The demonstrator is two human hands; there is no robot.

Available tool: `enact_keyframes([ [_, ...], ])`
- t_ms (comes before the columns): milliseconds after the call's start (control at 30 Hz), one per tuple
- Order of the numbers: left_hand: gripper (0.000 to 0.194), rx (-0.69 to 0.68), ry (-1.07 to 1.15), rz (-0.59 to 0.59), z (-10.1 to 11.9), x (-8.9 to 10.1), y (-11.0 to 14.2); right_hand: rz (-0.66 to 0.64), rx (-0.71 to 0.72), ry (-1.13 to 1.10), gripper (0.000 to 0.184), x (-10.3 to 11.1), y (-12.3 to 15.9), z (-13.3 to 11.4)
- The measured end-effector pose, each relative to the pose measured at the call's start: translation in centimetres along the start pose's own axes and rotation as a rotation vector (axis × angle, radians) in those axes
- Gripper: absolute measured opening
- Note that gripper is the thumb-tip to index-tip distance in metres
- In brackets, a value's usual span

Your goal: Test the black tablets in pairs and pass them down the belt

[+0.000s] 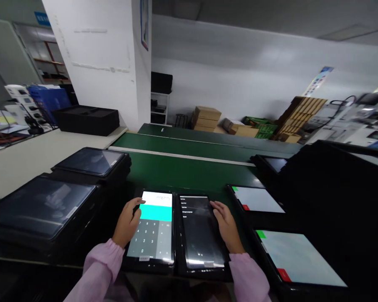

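Observation:
Two tablets lie side by side at the near edge of the green work surface [195,170]. The left tablet [154,212] displays a calculator with a teal band and a grey keypad. On the right tablet [201,235] a short white text menu shows against black. My left hand [128,220] rests at the calculator tablet's left edge, index finger reaching onto the screen's upper left and thumb apart. Along the menu tablet's right edge lies my right hand [227,226], fingers stretched forward and holding nothing. Neither hand grips a tablet.
To the right, two tablets [302,258] [258,199] show pale screens with green and red corners. Dark-screened tablets [47,205] [90,161] sit on black stacks at left. A black foam box [86,119] stands farther back. Black material [330,201] rises at right.

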State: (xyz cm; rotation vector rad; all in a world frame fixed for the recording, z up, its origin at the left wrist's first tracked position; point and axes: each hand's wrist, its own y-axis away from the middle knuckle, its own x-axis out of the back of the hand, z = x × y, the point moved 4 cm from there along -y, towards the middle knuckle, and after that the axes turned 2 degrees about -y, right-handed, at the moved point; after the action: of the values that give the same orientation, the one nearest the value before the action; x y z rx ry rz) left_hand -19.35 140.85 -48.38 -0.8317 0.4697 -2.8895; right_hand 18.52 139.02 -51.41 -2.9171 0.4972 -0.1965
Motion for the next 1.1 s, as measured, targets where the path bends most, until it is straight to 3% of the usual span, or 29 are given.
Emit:
enact_keyframes([
  [100, 0.032, -0.157, -0.117, -0.098, 2.3, -0.1, 0.8, 0.093, -0.045, -0.119, 0.047, 0.6, 0.2, 1.2],
  [233, 0.048, -0.434, -0.316, -0.459, 6.3, -2.0, 3.4, 0.096, -0.041, -0.101, 0.050, 0.6, 0.3, 1.4],
  [367, 0.054, -0.473, -0.406, -0.574, 7.9, -2.9, 4.7, 0.092, -0.030, -0.093, 0.052, 0.5, 0.3, 1.2],
  [567, 0.054, -0.436, -0.442, -0.379, 6.7, -1.8, 2.6, 0.063, -0.034, -0.074, 0.050, 0.5, 0.3, 1.4],
  [800, 0.049, -0.381, -0.375, -0.416, 6.0, -1.8, 1.3, 0.067, -0.066, -0.065, 0.050, 0.6, 0.4, 1.4],
  [867, 0.046, -0.282, -0.274, -0.302, 5.2, -0.8, 0.6, 0.070, -0.069, -0.066, 0.050, 0.6, 0.3, 1.4],
  [1000, 0.043, 0.071, 0.091, -0.004, 1.2, 0.4, -1.1, 0.067, -0.063, -0.051, 0.050, 0.6, 0.3, 1.7],
  [1100, 0.046, 0.173, 0.242, 0.078, -1.2, -0.2, -1.7, 0.064, -0.067, -0.044, 0.050, 0.7, 0.4, 2.0],
])
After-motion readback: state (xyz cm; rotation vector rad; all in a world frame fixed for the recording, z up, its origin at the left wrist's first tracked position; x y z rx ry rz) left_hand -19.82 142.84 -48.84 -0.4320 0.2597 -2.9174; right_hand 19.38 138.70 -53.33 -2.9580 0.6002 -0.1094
